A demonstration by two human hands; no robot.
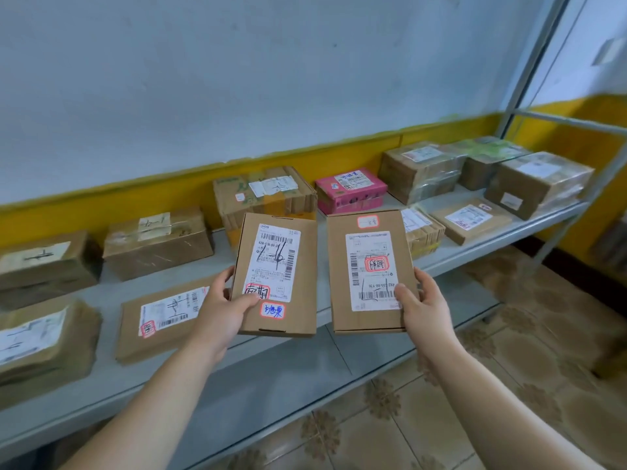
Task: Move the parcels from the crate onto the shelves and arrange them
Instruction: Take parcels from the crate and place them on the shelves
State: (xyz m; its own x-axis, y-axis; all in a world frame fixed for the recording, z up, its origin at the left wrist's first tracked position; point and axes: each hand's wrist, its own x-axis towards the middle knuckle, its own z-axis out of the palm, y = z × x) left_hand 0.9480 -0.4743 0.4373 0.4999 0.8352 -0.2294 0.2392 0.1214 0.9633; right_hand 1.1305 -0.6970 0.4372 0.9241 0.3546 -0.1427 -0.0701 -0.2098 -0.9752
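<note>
L hand (222,312) pinching L parcel (274,266), thumb on top | R hand (422,308) gripping R parcel (371,266) alike | both hovering over bare shelf (288,368) spot | shelved parcels (157,244) sitting beside & behind | these two pending; crate unseen, rest unknown

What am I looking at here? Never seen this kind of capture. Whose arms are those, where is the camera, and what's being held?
There is no robot here. The single picture comes from a wide-angle camera worn on a person's head, looking forward and down, so the two bare arms are the wearer's own. The left hand grips a flat brown cardboard parcel with a blue-lettered sticker. The right hand grips a second flat brown cardboard parcel with a red-stamped label. Both are held out toward a long grey metal shelf, which already carries other brown cardboard parcels and one pink cardboard box near the wall.
</note>
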